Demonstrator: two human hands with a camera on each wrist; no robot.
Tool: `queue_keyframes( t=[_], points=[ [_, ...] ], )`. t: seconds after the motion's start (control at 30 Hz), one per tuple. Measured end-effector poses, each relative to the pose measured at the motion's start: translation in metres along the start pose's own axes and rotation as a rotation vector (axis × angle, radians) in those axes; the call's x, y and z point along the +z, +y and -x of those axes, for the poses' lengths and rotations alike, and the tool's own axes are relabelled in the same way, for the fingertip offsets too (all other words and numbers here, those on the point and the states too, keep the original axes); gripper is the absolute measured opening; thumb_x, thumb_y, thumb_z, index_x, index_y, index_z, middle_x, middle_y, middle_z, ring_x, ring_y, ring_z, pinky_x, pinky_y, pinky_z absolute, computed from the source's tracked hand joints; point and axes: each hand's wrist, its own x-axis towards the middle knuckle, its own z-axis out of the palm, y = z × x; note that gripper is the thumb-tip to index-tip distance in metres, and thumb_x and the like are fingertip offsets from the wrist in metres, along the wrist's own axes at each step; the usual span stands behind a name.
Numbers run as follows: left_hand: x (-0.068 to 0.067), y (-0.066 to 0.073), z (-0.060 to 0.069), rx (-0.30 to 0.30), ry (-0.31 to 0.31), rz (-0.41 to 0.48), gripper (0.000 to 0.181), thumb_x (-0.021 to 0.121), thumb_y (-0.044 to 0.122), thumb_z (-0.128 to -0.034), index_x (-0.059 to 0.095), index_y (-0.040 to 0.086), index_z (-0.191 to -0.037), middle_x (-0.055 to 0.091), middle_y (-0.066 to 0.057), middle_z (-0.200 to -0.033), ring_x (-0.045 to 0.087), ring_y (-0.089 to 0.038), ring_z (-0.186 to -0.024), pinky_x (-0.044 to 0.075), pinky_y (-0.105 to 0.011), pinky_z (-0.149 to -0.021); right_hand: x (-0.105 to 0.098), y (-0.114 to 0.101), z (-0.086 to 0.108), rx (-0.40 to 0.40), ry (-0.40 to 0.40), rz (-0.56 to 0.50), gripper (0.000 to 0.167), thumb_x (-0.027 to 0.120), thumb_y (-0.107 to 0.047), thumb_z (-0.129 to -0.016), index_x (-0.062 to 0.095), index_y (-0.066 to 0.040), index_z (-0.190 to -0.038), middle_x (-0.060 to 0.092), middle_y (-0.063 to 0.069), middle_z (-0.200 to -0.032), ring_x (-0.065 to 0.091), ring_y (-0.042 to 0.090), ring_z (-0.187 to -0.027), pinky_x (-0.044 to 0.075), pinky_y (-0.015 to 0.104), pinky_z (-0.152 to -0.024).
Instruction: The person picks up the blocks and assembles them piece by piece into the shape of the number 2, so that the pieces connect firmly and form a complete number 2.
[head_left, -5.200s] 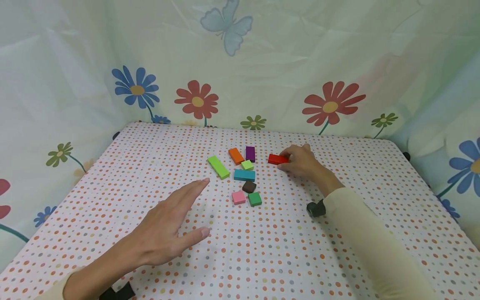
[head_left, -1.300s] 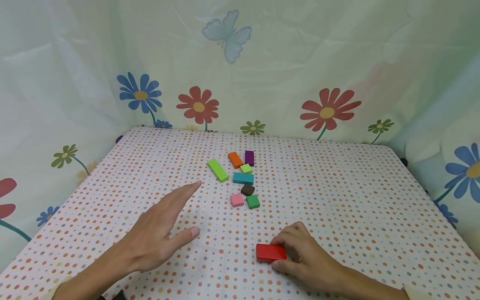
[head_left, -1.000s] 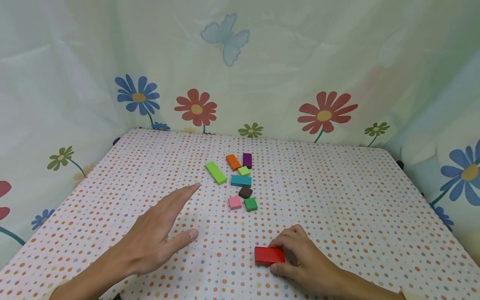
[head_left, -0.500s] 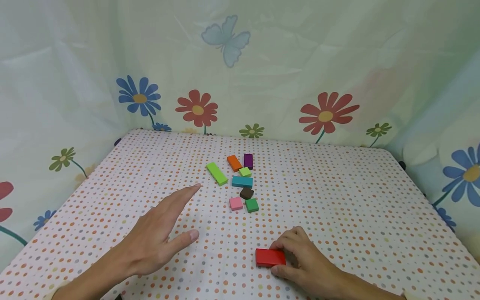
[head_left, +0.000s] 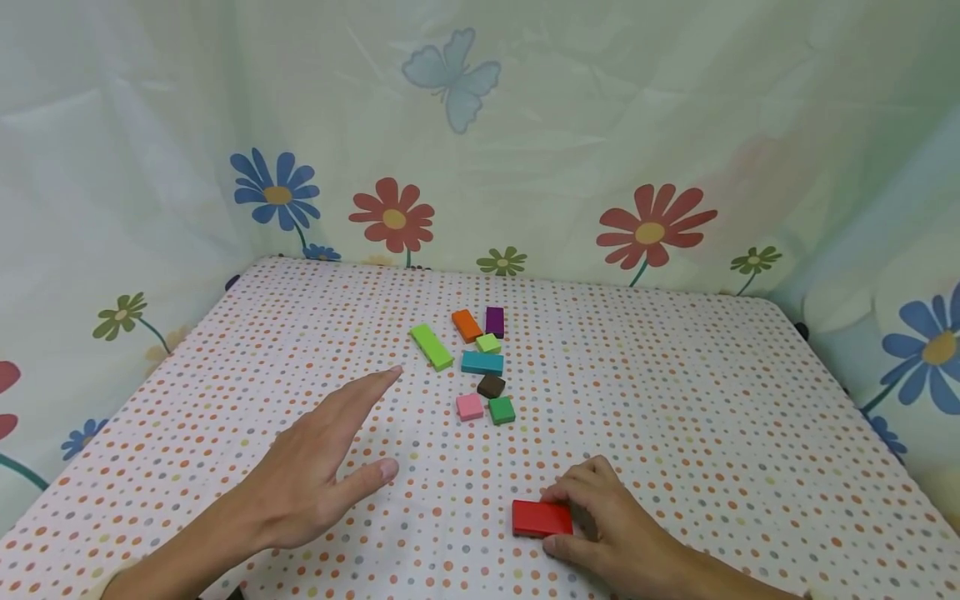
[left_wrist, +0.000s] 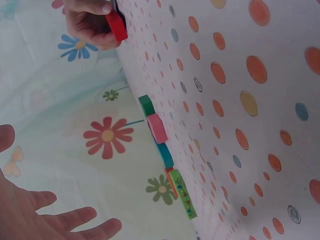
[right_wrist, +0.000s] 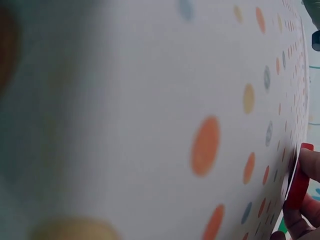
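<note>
My right hand [head_left: 615, 529] pinches a flat red rectangular block [head_left: 534, 517] by its right end, between thumb and fingers, near the front of the dotted table. In the right wrist view the red block [right_wrist: 298, 186] stands out from the fingertips, very close to the cloth; whether it touches is hard to tell. My left hand [head_left: 307, 475] hovers over the left side, fingers extended and thumb apart, holding nothing. In the left wrist view its spread fingers [left_wrist: 75, 218] show at lower left.
Mid-table lies a loose cluster: green [head_left: 502, 410], pink [head_left: 469, 407], dark brown [head_left: 491, 386], teal [head_left: 482, 362], small lime [head_left: 488, 343], long lime [head_left: 431, 347], orange [head_left: 466, 326] and purple [head_left: 495, 322] blocks. Behind hangs a flowered curtain [head_left: 540, 150].
Since the oldest frame, my right hand has brought the red block from right of the cluster towards the front edge. Over the last second both hands have stayed almost still.
</note>
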Motion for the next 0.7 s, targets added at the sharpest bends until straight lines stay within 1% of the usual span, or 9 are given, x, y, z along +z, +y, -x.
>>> queue_keyframes(
  t=[0.13, 0.3, 0.5, 0.63, 0.7],
  points=[
    [-0.0002, -0.0001, -0.0006, 0.008, 0.003, -0.003, 0.076, 0.056, 0.044, -0.098, 0.015, 0.038, -0.162, 0.031, 0.009, -0.163, 0.038, -0.021, -0.145, 0.042, -0.061, -0.103, 0.0005, -0.001, -0.0005, 0.004, 0.0, 0.011, 0.038, 0.077, -0.052, -0.085, 0.068, -0.029, -0.114, 0.054, -0.012, -0.116, 0.038, 0.016, -0.109, 0.045, 0.035, -0.091],
    [-0.0011, -0.0007, -0.002, 0.014, 0.007, -0.011, 0.076, 0.057, 0.044, -0.098, 0.016, 0.036, -0.162, 0.031, 0.008, -0.163, 0.038, -0.02, -0.145, 0.041, -0.06, -0.105, 0.001, -0.0011, -0.0003, -0.011, 0.004, 0.021, 0.037, 0.077, -0.053, -0.085, 0.068, -0.03, -0.112, 0.053, -0.011, -0.114, 0.038, 0.015, -0.108, 0.045, 0.034, -0.09],
    [-0.0023, -0.0007, -0.0024, 0.0, -0.002, -0.019, 0.077, 0.057, 0.046, -0.0978, 0.016, 0.036, -0.162, 0.031, 0.009, -0.163, 0.038, -0.02, -0.145, 0.041, -0.06, -0.106, 0.0024, 0.0, 0.0005, -0.01, -0.006, 0.015, 0.034, 0.08, -0.048, -0.083, 0.068, -0.03, -0.11, 0.052, -0.008, -0.113, 0.037, 0.016, -0.107, 0.045, 0.034, -0.09],
    [-0.0029, -0.0008, -0.0029, -0.003, -0.001, -0.025, 0.078, 0.059, 0.044, -0.0967, 0.018, 0.035, -0.162, 0.032, 0.007, -0.162, 0.038, -0.022, -0.145, 0.041, -0.061, -0.105, 0.0037, 0.0007, 0.0013, -0.034, 0.012, 0.054, 0.034, 0.081, -0.047, -0.083, 0.067, -0.031, -0.11, 0.053, -0.013, -0.111, 0.037, 0.014, -0.107, 0.045, 0.033, -0.089],
    [-0.0029, -0.001, -0.0032, -0.002, 0.0, -0.028, 0.078, 0.059, 0.044, -0.0966, 0.018, 0.034, -0.162, 0.033, 0.007, -0.162, 0.038, -0.022, -0.145, 0.041, -0.061, -0.106, 0.0045, 0.0014, 0.0017, -0.06, 0.024, 0.071, 0.034, 0.081, -0.046, -0.083, 0.067, -0.03, -0.11, 0.054, -0.015, -0.109, 0.036, 0.013, -0.106, 0.044, 0.032, -0.087]
  ],
)
